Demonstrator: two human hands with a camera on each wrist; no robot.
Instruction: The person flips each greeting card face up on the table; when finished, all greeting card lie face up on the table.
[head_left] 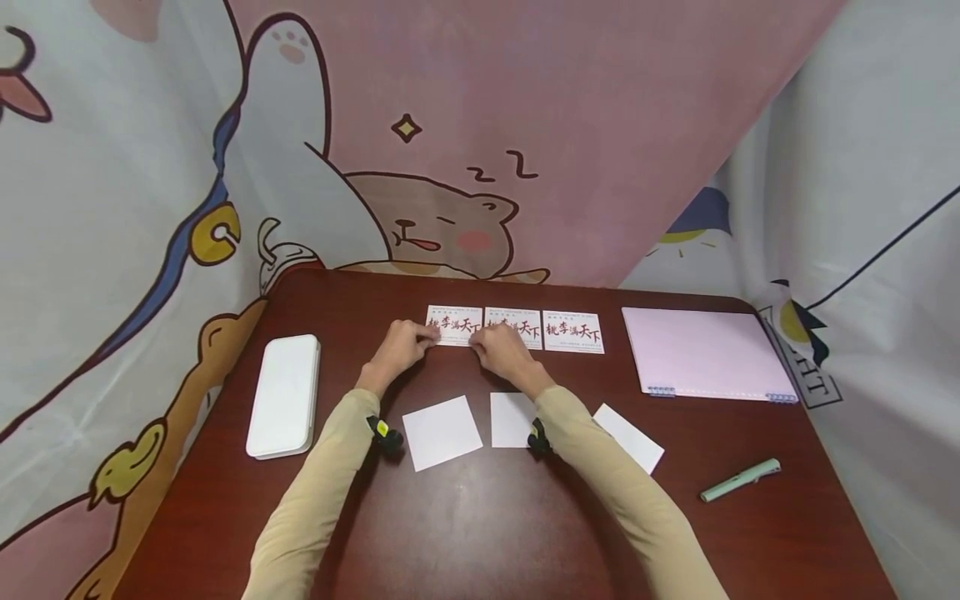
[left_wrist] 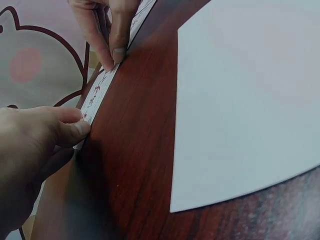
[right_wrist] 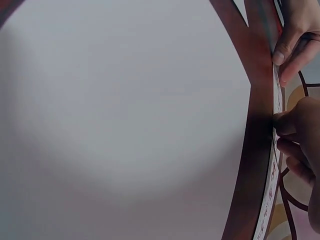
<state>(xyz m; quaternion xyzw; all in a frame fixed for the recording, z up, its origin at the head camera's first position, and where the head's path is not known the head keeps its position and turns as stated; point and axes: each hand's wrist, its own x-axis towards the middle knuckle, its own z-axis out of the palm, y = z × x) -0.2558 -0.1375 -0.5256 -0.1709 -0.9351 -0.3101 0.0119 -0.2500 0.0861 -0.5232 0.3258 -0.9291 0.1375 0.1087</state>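
Long beige sleeves (head_left: 615, 475) (snug), small black wrist cameras (head_left: 385, 433) strapped on.

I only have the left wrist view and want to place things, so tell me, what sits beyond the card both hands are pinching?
Observer: Two more printed cards lie in a row right of that card.
Operator: Anything left of the left hand?
Observer: A white case, apart from the left hand.
Operator: And the far right?
Observer: A pink notebook, with a green pen nearer the person.
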